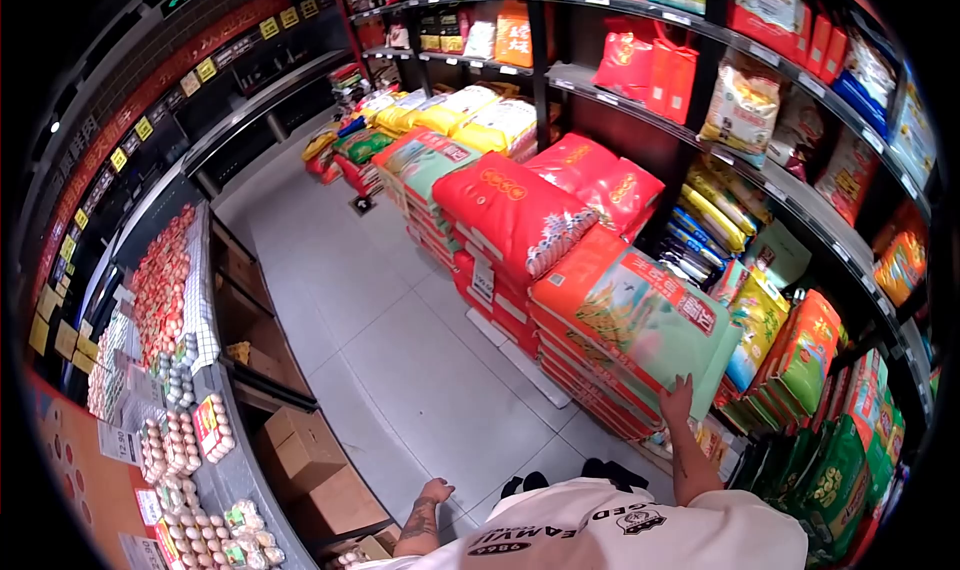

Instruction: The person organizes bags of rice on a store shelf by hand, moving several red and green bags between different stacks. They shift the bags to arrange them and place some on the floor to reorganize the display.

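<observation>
My right hand [677, 400] rests on the near edge of an orange and pale green rice bag [635, 305], its fingers stretched out. That bag lies flat on top of a stack of similar bags. Over the floor to the left hangs my left hand [436, 490], fingers curled in, with nothing visible in it. Just beyond the green bag, large red rice bags [515, 205] are piled up, with a price card [482, 280] on their side.
Shelves [640, 100] of packaged bags run along the right. Green and orange sacks [800, 350] stand at the near right. To the left, a counter holds egg packs [190, 535] and red packets [165, 280], with cardboard boxes [300, 445] beneath. Grey tiled floor [400, 380] lies between.
</observation>
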The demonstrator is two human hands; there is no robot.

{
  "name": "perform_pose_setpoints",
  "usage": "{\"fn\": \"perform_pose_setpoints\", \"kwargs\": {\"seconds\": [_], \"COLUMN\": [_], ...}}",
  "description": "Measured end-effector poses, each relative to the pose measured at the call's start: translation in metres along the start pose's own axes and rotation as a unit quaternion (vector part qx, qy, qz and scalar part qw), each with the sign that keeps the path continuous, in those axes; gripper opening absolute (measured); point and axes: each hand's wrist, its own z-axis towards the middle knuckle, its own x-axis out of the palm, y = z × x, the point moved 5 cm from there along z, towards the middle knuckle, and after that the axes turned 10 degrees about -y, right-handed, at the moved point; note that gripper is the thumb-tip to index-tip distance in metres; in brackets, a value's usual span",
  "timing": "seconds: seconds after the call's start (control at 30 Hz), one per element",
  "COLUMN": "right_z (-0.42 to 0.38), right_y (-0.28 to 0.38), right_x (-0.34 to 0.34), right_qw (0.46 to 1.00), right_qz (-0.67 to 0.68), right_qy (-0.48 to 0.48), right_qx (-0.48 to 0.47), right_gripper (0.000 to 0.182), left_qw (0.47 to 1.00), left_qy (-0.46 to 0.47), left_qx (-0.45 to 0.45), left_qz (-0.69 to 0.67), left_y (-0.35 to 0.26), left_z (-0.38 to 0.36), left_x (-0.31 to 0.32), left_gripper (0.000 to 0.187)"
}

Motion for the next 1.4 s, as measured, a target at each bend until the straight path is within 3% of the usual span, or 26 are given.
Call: {"fn": "perform_pose_setpoints", "kwargs": {"seconds": [0.13,0.23,0.33,0.37,0.43,0.6,0.7,0.77,0.87,0.97,1.17,1.27,1.4], "right_z": [0.038,0.062,0.084,0.089,0.104,0.157,0.189,0.203,0.230,0.246,0.253,0.252,0.242], "right_y": [0.039,0.059,0.082,0.093,0.107,0.145,0.173,0.183,0.200,0.196,0.200,0.201,0.202], "right_x": [0.020,0.052,0.083,0.087,0.105,0.143,0.152,0.159,0.169,0.186,0.190,0.185,0.184], "right_qw": [0.999,0.998,0.994,0.991,0.989,0.985,0.982,0.981,0.987,0.986,0.992,0.992,0.981], "right_qz": [-0.037,-0.053,-0.098,-0.114,-0.135,-0.165,-0.178,-0.185,-0.162,-0.166,-0.118,-0.112,-0.148], "right_qy": [0.001,0.022,0.035,0.033,0.023,-0.022,-0.035,-0.028,0.003,-0.007,-0.034,-0.054,-0.094], "right_qx": [-0.026,-0.020,0.038,0.062,0.059,0.043,0.054,0.042,0.018,-0.022,-0.019,-0.013,0.083], "right_gripper": [0.062,0.064,0.071,0.072,0.076,0.073,0.070,0.067,0.063,0.063,0.061,0.058,0.057], "left_qw": [0.996,0.995,0.982,0.998,0.991,0.983,1.000,0.989,0.997,0.994,0.979,0.966,0.952], "left_qy": [-0.023,0.055,0.016,0.040,0.044,0.066,0.020,0.049,-0.058,-0.094,-0.122,-0.087,-0.058], "left_qx": [-0.061,-0.067,0.168,0.050,-0.045,-0.097,-0.009,-0.127,-0.048,0.043,0.162,0.244,0.296], "left_qz": [-0.061,-0.058,0.078,-0.026,-0.117,-0.141,-0.013,-0.065,-0.030,-0.029,-0.020,0.010,0.060], "left_y": [0.049,0.048,0.060,0.060,0.040,-0.008,-0.025,-0.050,-0.112,-0.189,-0.318,-0.364,-0.406], "left_z": [0.001,-0.012,0.012,0.004,-0.007,0.014,0.077,0.112,0.168,0.217,0.300,0.359,0.425], "left_x": [0.018,0.034,0.084,0.082,0.068,0.018,-0.020,-0.058,-0.130,-0.181,-0.242,-0.262,-0.311], "left_gripper": [0.051,0.051,0.049,0.048,0.048,0.046,0.049,0.057,0.057,0.054,0.054,0.054,0.053]}}
